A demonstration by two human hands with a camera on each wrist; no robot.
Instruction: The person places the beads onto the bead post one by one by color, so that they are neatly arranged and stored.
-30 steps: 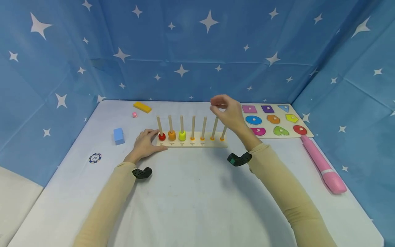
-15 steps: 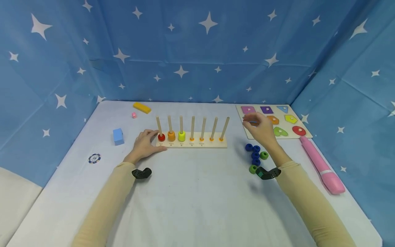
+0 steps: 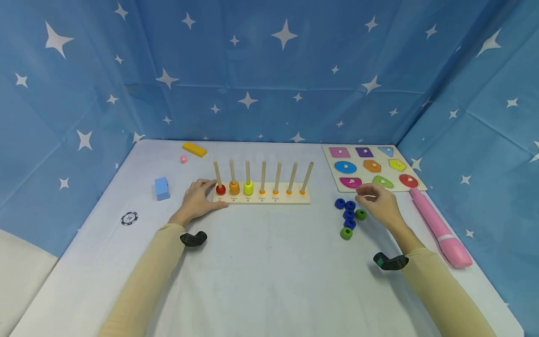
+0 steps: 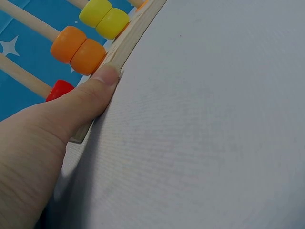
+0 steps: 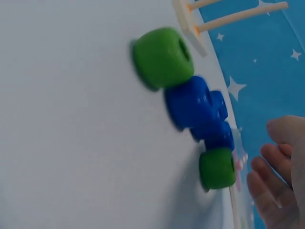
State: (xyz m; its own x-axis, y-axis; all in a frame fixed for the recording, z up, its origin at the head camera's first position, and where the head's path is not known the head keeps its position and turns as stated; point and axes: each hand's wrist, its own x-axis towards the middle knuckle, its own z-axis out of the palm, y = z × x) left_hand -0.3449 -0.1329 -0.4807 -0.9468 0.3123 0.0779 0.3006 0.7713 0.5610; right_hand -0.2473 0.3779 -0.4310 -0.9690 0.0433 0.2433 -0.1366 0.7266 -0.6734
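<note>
My left hand grips the left end of a wooden peg board; its thumb presses the front edge. Upright pegs stand along the board. The leftmost peg carries a red bead, the second two orange beads, the third two yellow beads. The other pegs have no beads. My right hand hovers with loosely bent fingers, nothing visible in them. Left of it lie several blue beads, with a green bead beside them and another green bead nearest me.
Behind my right hand lies a shape puzzle board. A pink umbrella-like roll lies at the right edge. At left are a blue block, a poker chip, a yellow block and a small pink object.
My right hand has moved from above the board's right pegs, rightward and down to beside the loose beads, which its arm had covered. The left hand stays on the peg board.
</note>
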